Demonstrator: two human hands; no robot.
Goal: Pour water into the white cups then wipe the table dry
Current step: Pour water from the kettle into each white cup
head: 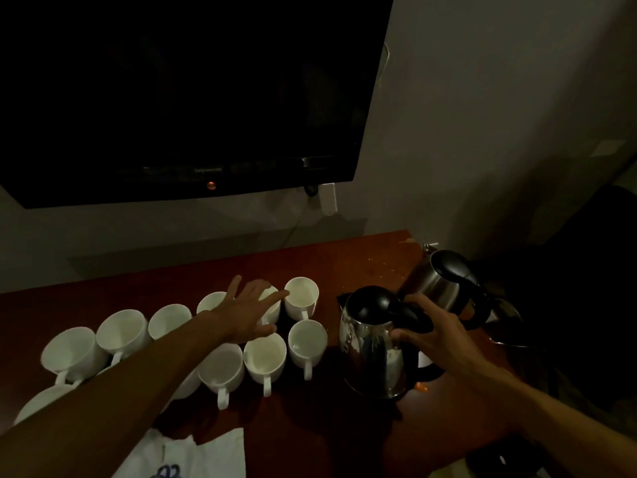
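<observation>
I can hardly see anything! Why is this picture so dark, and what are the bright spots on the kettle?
Head view: the room is dimly lit, so the television is almost black; the near kettle mirrors pale patches on its steel; the white cups stand out brightest; the wide lens curves straight edges.

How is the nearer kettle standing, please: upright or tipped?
Upright: the nearer kettle stands flat on the table, lid down, with the right hand curled round its handle.
</observation>
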